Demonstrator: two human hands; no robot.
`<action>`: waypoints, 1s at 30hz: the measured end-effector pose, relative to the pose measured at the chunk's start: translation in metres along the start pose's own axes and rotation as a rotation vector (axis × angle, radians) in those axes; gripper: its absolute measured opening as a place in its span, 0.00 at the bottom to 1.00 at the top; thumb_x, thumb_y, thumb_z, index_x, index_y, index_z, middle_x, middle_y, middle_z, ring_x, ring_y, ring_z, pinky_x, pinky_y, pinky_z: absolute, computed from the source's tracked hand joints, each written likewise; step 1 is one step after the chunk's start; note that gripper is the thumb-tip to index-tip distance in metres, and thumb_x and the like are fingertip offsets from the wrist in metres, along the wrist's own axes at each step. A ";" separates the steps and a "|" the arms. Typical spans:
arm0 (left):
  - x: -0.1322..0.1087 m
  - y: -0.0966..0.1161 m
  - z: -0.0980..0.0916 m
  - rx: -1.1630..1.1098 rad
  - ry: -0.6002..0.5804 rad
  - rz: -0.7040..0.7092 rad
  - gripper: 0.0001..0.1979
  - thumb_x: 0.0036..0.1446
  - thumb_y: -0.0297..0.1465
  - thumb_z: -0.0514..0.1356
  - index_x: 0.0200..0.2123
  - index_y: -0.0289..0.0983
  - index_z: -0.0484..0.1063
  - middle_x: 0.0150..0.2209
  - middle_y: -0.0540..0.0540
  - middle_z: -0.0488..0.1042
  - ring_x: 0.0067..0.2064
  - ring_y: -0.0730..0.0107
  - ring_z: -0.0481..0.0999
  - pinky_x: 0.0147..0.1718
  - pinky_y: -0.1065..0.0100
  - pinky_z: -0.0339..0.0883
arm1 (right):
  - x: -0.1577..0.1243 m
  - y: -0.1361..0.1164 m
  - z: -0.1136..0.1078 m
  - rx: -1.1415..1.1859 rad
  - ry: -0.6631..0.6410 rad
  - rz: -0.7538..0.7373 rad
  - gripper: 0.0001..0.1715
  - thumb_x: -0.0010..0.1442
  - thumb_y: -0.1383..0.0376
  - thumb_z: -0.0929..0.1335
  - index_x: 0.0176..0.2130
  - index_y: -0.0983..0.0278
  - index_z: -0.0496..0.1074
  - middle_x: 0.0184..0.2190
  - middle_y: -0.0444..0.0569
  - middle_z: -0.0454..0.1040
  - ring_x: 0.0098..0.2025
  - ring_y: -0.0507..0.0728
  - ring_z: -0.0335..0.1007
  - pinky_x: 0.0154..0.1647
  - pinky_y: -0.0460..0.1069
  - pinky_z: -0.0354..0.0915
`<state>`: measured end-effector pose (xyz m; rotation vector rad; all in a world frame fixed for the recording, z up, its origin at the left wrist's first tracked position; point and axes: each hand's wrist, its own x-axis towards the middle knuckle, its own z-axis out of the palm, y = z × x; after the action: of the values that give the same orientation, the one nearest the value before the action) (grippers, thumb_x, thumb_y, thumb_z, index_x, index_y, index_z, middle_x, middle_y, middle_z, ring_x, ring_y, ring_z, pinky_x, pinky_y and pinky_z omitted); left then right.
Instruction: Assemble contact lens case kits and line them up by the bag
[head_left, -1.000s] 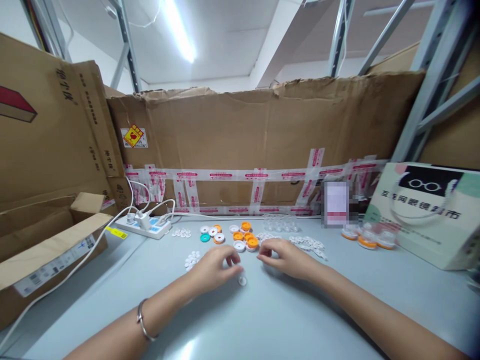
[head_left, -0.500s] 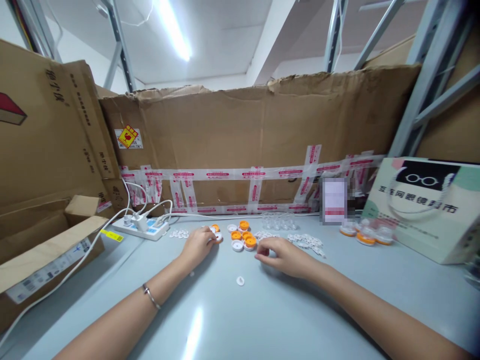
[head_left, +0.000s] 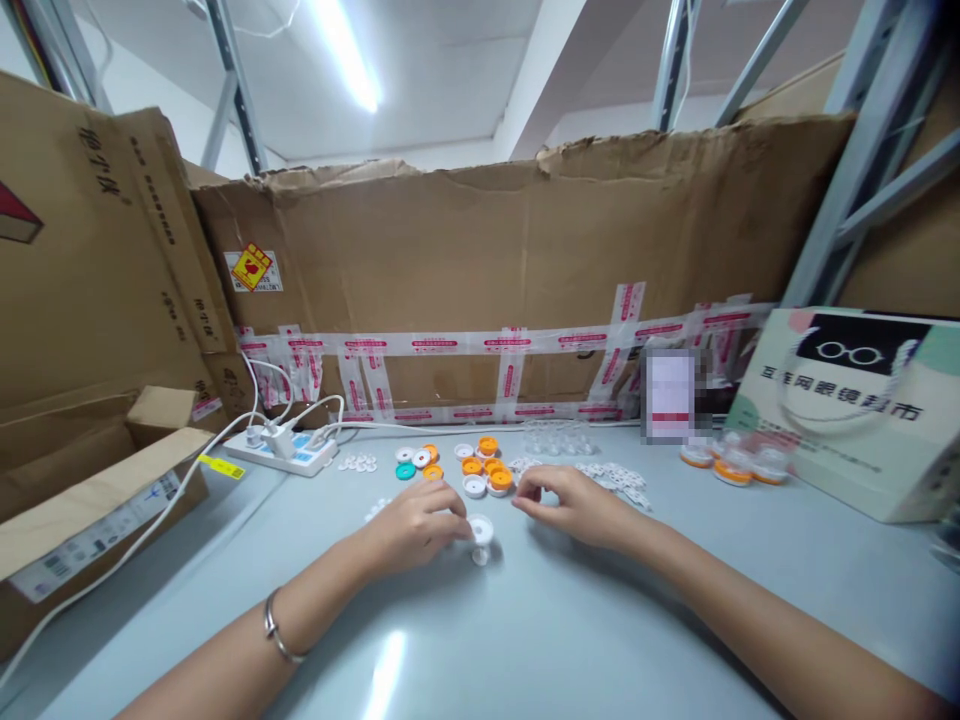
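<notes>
My left hand [head_left: 420, 525] pinches the rim of a white round cap [head_left: 481, 530] near the middle of the table. Just under that cap is a small white piece [head_left: 481, 556]; whether the two touch I cannot tell. To the right, my right hand [head_left: 566, 505] is curled with thumb and forefinger brought together; what they hold, if anything, is too small to make out. Its fingertips are beside a cluster of orange and white round caps [head_left: 472, 467]. Beyond my left hand sit more caps in white and orange, plus a green cap [head_left: 405, 471].
Small white parts [head_left: 619, 482] are heaped behind my right hand, with clear plastic pieces [head_left: 559, 440] farther back. A power strip [head_left: 289, 455], an open carton [head_left: 90, 510], clear-topped orange pieces [head_left: 733, 468] and a printed bag [head_left: 832, 420] surround the work area.
My left hand has come from the left group of caps toward the middle, bringing a white cap over the small white piece. My right hand has barely moved.
</notes>
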<state>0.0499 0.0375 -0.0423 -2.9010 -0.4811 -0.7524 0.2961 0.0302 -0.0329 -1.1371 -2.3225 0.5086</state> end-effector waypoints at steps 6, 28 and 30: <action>0.000 0.003 0.002 0.000 -0.039 0.067 0.10 0.55 0.21 0.54 0.34 0.39 0.73 0.32 0.47 0.74 0.33 0.70 0.68 0.34 0.69 0.59 | -0.001 -0.005 0.001 0.009 -0.011 -0.011 0.10 0.57 0.63 0.62 0.29 0.64 0.69 0.28 0.47 0.73 0.30 0.54 0.67 0.33 0.48 0.61; -0.065 -0.080 -0.084 -0.003 -0.576 -0.949 0.07 0.40 0.24 0.56 0.23 0.34 0.74 0.24 0.47 0.75 0.28 0.65 0.73 0.24 0.73 0.61 | 0.004 -0.019 0.059 0.108 -0.003 0.082 0.10 0.48 0.62 0.69 0.33 0.62 0.67 0.32 0.45 0.65 0.33 0.54 0.62 0.35 0.48 0.60; -0.064 -0.078 -0.081 -0.026 -0.620 -0.971 0.07 0.38 0.25 0.57 0.24 0.34 0.74 0.25 0.47 0.75 0.28 0.65 0.73 0.23 0.73 0.60 | 0.006 -0.018 0.061 0.107 0.012 0.078 0.09 0.49 0.62 0.68 0.34 0.62 0.68 0.32 0.45 0.65 0.34 0.54 0.62 0.35 0.48 0.60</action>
<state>-0.0658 0.0791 -0.0009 -2.7429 -1.9974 0.1576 0.2463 0.0174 -0.0706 -1.1801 -2.2193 0.6453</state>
